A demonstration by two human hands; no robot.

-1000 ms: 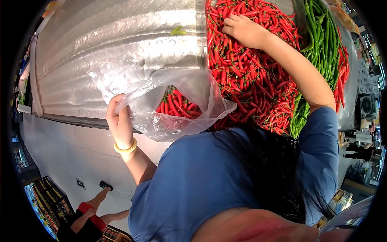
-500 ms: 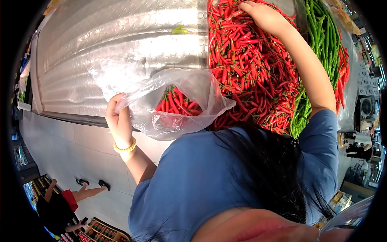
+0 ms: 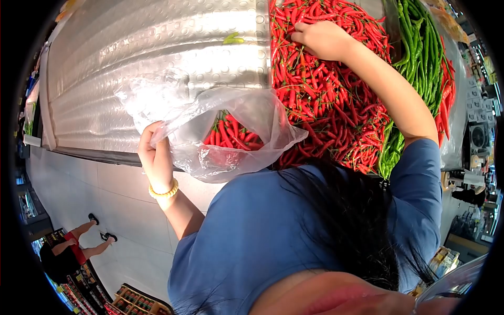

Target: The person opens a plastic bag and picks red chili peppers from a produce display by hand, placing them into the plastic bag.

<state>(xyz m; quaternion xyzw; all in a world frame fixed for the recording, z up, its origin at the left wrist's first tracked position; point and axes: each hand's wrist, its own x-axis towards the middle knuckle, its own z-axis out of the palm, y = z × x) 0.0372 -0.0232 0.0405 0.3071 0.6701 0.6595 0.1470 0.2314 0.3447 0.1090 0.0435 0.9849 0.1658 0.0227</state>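
Observation:
My left hand (image 3: 156, 152), with a yellow beaded bracelet at the wrist, is closed on the left edge of a clear plastic bag (image 3: 194, 157). The bag's mouth gapes, and several red chillies (image 3: 231, 132) lie inside. My right hand (image 3: 323, 40) reaches over the upper part of a big heap of red chillies (image 3: 336, 94). Its fingers are drawn together at the chillies' surface; whether they hold one is too small to tell.
Long green peppers (image 3: 420, 58) lie right of the heap. A silvery dimpled display surface (image 3: 105, 68) at the left bears a small yellow-green pepper (image 3: 233, 38). Another person (image 3: 63, 257) walks on the floor at the lower left, near shelves.
My right hand went up and right over the heap, then came back down and left. My left hand and the bag have barely moved. The other person has moved left.

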